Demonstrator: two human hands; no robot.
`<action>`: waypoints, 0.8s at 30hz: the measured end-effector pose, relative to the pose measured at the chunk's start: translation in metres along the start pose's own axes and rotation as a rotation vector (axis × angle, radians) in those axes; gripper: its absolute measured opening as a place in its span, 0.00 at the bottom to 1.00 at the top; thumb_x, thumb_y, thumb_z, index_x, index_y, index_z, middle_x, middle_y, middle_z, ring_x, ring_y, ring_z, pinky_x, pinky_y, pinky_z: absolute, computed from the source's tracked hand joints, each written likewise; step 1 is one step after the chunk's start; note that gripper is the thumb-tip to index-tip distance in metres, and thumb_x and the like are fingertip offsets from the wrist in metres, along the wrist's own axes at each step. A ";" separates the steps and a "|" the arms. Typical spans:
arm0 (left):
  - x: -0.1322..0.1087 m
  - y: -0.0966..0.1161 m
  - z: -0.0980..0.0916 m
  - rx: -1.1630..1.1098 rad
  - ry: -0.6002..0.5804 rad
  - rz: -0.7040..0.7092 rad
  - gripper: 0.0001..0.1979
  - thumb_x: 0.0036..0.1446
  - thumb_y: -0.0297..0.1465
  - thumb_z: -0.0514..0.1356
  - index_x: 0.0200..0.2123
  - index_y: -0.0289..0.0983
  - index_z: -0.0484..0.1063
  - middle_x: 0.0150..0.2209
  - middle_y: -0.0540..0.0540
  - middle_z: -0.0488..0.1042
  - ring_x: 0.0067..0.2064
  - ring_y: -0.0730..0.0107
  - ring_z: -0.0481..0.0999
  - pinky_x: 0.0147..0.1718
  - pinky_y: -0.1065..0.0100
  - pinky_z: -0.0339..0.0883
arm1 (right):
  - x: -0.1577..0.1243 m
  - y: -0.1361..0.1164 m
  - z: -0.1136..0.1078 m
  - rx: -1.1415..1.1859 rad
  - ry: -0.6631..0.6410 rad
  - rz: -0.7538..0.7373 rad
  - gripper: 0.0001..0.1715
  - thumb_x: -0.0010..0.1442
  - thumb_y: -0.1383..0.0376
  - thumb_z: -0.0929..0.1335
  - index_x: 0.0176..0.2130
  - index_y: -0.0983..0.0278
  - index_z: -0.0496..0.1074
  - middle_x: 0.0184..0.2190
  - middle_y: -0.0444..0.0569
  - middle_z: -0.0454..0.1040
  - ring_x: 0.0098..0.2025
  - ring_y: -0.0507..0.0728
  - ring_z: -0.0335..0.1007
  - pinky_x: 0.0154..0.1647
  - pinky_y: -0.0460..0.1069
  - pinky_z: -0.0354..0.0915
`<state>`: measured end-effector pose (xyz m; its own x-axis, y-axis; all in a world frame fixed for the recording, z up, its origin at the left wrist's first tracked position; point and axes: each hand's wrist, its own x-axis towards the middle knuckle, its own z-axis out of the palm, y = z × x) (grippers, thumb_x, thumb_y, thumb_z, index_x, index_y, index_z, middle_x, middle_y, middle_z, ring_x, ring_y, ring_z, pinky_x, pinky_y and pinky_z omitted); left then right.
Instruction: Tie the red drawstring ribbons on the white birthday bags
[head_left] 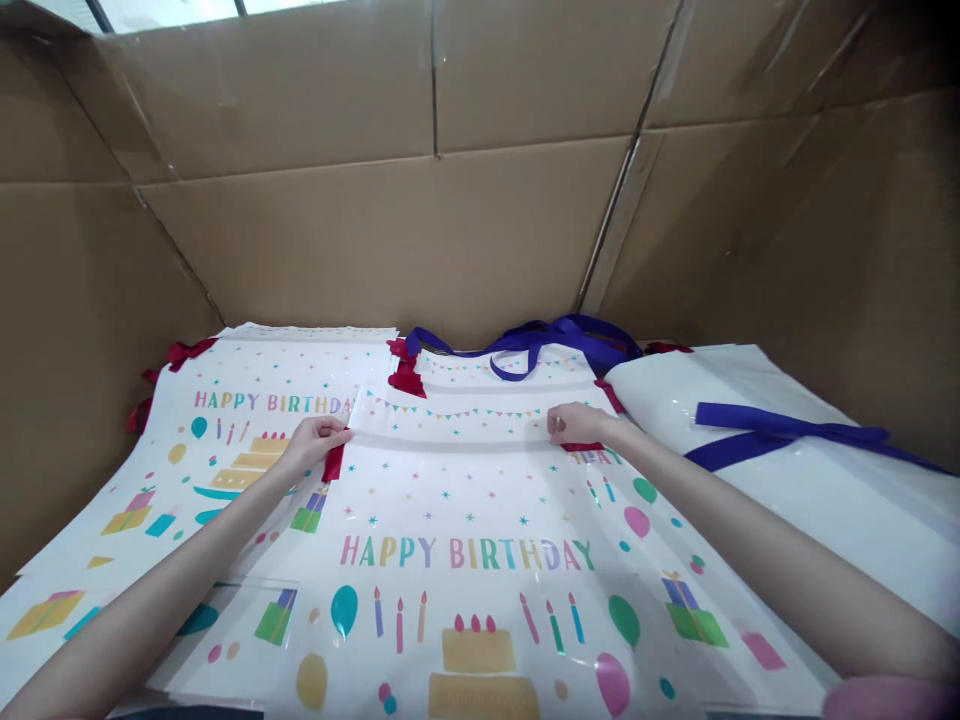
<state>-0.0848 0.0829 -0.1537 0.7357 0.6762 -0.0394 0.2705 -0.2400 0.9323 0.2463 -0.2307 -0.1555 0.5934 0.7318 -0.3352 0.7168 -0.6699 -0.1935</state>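
Note:
A white sheet [465, 490] printed with "HAPPY BIRTHDAY", balloons, candles and a cake lies in the centre, over other sheets of the same print. My left hand [319, 442] pinches its upper left corner, where a red ribbon [332, 463] hangs just below the fingers. At the upper right corner my right hand [574, 424] is closed on the sheet, with another red ribbon [582, 447] under it. Both arms are spread wide across the piles.
Similar printed sheets [262, 362] are stacked at the left, with red ribbons. Purple ribbon [592, 345] lies behind the centre sheet. On the right, a white pile [750, 390] carries a purple ribbon. Tall cardboard walls [510, 235] enclose everything.

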 end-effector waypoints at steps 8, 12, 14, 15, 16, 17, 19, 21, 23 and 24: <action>-0.001 -0.008 -0.002 -0.038 0.002 -0.024 0.20 0.36 0.43 0.70 0.25 0.34 0.71 0.22 0.49 0.72 0.22 0.73 0.68 0.21 0.73 0.57 | -0.004 0.016 0.009 0.079 -0.044 0.063 0.11 0.37 0.67 0.74 0.24 0.63 0.71 0.28 0.46 0.75 0.34 0.58 0.72 0.33 0.47 0.63; 0.001 -0.013 -0.004 -0.030 -0.003 -0.032 0.20 0.35 0.43 0.70 0.26 0.35 0.71 0.22 0.48 0.73 0.23 0.71 0.70 0.21 0.72 0.58 | -0.007 0.019 0.004 0.088 0.038 0.024 0.10 0.38 0.65 0.75 0.20 0.63 0.69 0.27 0.46 0.75 0.35 0.57 0.72 0.33 0.46 0.62; 0.001 -0.013 -0.004 -0.020 -0.004 -0.035 0.20 0.35 0.44 0.70 0.26 0.35 0.71 0.22 0.48 0.73 0.23 0.71 0.70 0.21 0.72 0.58 | -0.008 0.021 0.001 0.078 0.093 0.010 0.11 0.39 0.64 0.74 0.20 0.63 0.68 0.28 0.46 0.75 0.35 0.57 0.71 0.33 0.46 0.62; 0.001 -0.013 -0.004 -0.016 -0.006 -0.040 0.21 0.35 0.45 0.70 0.26 0.35 0.71 0.22 0.48 0.73 0.23 0.71 0.70 0.21 0.72 0.58 | -0.008 0.022 0.000 0.077 0.111 0.007 0.11 0.39 0.64 0.74 0.20 0.63 0.68 0.28 0.46 0.75 0.36 0.57 0.71 0.33 0.46 0.62; 0.001 -0.013 -0.004 -0.014 -0.010 -0.045 0.21 0.35 0.45 0.70 0.26 0.35 0.71 0.22 0.48 0.73 0.23 0.70 0.70 0.20 0.72 0.58 | -0.009 0.023 0.000 0.084 0.118 0.006 0.10 0.40 0.64 0.74 0.21 0.63 0.68 0.29 0.47 0.75 0.36 0.57 0.71 0.33 0.46 0.62; 0.000 -0.012 -0.004 -0.015 -0.013 -0.049 0.21 0.35 0.45 0.70 0.26 0.35 0.71 0.22 0.48 0.73 0.23 0.70 0.70 0.20 0.73 0.58 | -0.009 0.024 0.000 0.094 0.111 0.006 0.10 0.40 0.64 0.74 0.22 0.63 0.69 0.30 0.47 0.75 0.36 0.57 0.71 0.33 0.46 0.62; 0.000 -0.011 -0.004 -0.018 -0.015 -0.049 0.21 0.36 0.45 0.69 0.25 0.35 0.71 0.22 0.48 0.73 0.23 0.70 0.70 0.20 0.73 0.58 | -0.008 0.028 0.001 0.106 0.075 0.010 0.09 0.40 0.65 0.74 0.24 0.63 0.70 0.31 0.48 0.76 0.36 0.58 0.71 0.33 0.46 0.62; -0.001 -0.009 -0.004 -0.020 -0.013 -0.045 0.20 0.36 0.45 0.69 0.25 0.35 0.71 0.22 0.48 0.73 0.23 0.70 0.71 0.20 0.73 0.59 | -0.008 0.032 0.005 0.097 0.045 0.020 0.11 0.39 0.65 0.74 0.27 0.63 0.72 0.33 0.48 0.76 0.36 0.58 0.72 0.33 0.46 0.62; -0.001 -0.009 -0.004 -0.023 -0.017 -0.054 0.20 0.36 0.45 0.69 0.25 0.35 0.71 0.22 0.49 0.72 0.23 0.70 0.70 0.20 0.73 0.59 | -0.006 0.036 0.011 0.089 0.020 0.031 0.12 0.39 0.65 0.74 0.27 0.63 0.72 0.32 0.48 0.76 0.35 0.58 0.72 0.31 0.46 0.62; -0.001 -0.009 -0.004 -0.027 -0.019 -0.061 0.20 0.36 0.44 0.69 0.25 0.35 0.71 0.22 0.49 0.72 0.23 0.71 0.70 0.20 0.73 0.59 | -0.006 0.037 0.013 0.091 0.005 0.031 0.11 0.39 0.65 0.74 0.27 0.63 0.71 0.30 0.47 0.76 0.34 0.57 0.72 0.30 0.46 0.62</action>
<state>-0.0904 0.0865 -0.1607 0.7301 0.6755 -0.1028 0.2986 -0.1801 0.9372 0.2648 -0.2615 -0.1726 0.6165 0.7112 -0.3380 0.6622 -0.7005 -0.2660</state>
